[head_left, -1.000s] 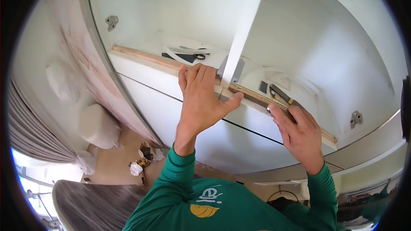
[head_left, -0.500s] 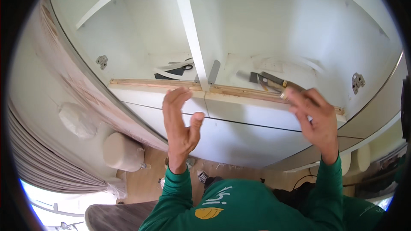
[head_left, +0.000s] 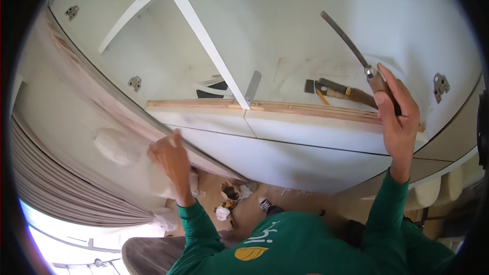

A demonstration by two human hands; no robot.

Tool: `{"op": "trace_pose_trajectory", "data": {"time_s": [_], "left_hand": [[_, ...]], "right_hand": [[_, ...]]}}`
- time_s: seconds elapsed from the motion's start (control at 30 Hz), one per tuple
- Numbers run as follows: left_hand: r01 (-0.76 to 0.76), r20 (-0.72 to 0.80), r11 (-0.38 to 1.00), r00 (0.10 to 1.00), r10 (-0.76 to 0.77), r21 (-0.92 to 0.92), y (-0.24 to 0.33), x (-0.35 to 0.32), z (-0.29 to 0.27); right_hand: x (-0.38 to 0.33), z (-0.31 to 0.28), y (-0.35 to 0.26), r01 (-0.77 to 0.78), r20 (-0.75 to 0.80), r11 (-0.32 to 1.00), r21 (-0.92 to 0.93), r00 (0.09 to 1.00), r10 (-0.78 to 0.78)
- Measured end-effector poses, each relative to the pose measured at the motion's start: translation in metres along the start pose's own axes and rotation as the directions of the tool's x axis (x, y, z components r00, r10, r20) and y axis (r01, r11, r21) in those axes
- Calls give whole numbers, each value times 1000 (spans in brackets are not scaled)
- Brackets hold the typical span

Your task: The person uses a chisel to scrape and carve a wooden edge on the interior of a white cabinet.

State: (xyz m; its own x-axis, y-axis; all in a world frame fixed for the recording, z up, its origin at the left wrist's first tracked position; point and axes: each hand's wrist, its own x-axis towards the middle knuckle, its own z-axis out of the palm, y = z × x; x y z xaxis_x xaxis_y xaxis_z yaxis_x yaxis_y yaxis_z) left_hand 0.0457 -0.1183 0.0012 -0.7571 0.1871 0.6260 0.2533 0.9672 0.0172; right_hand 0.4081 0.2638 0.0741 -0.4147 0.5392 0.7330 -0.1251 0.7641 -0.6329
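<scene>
My right hand (head_left: 400,114) is wrapped round the brown wooden handle of a file (head_left: 346,38). The file's long, narrow grey blade points up and away to the left, inside the white cabinet (head_left: 305,125). My left hand (head_left: 172,160) is off to the left of the cabinet front, slightly blurred, with loosely bent fingers, thumb apart and nothing seen in it. Below the file, a wooden-handled tool with a dark flat end (head_left: 356,95) lies on the cabinet floor beside a yellow pencil (head_left: 322,97). A bare wood strip (head_left: 310,108) runs along the cabinet's front edge.
A white upright divider (head_left: 204,38) splits the cabinet, with a grey metal plate (head_left: 253,85) at its foot. Black flat pieces (head_left: 211,93) lie left of it. Metal hinges (head_left: 441,87) sit on the side walls. A plastic-wrapped bundle (head_left: 116,146) and a curtain (head_left: 61,188) are at left.
My right hand has lifted the file from the wood strip, its blade now raised. My left hand has swung down and left, away from the cabinet edge. The view has shifted slightly.
</scene>
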Motion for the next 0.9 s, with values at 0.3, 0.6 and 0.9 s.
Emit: {"op": "trace_pose_trajectory", "data": {"time_s": [0.3,0.6,0.9], "left_hand": [[-779,-313,294,522,793,-553,145,-48,-94],[-129,-157,826,986,50,-549,56,1,-45],[-850,-388,509,518,762,-135,145,-5,-129]], "right_hand": [[-8,4,-4,-194,-110,980,50,974,198],[-6,12,-5,-173,-227,979,103,955,193],[-9,11,-5,-179,-222,978,106,954,199]]}}
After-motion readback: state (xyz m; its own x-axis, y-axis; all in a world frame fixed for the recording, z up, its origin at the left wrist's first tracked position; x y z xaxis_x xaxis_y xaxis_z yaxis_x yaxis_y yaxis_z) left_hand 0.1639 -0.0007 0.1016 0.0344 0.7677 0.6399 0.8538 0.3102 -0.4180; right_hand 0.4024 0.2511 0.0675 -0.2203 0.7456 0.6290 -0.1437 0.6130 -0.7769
